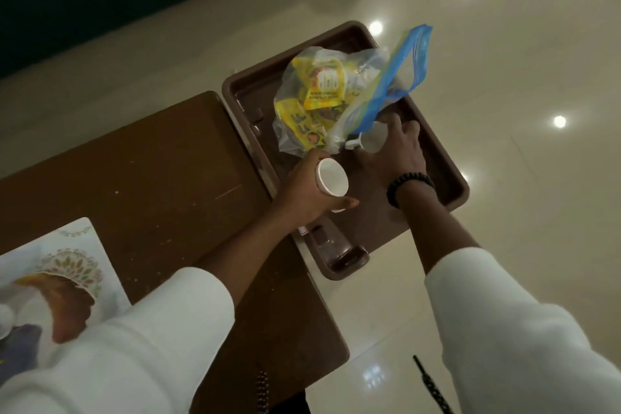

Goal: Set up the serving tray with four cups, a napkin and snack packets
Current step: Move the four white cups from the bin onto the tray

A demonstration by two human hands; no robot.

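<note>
A brown plastic serving tray (447, 178) sticks out past the right end of a brown wooden table (151, 171). On its far part lies a clear zip bag with a blue seal (339, 94), full of yellow snack packets. My left hand (302, 195) is shut on a small white paper cup (331, 178), held tilted over the tray's near left side. My right hand (400, 151) grips a second white cup (373, 141) just in front of the bag, low over the tray. A black bead bracelet is on my right wrist.
A printed white placemat or card (57, 265) lies at the table's near left corner. Glossy cream floor tiles (504, 77) surround the table, with a dark wall at the top left. A dark beaded string (431, 386) hangs at the bottom right.
</note>
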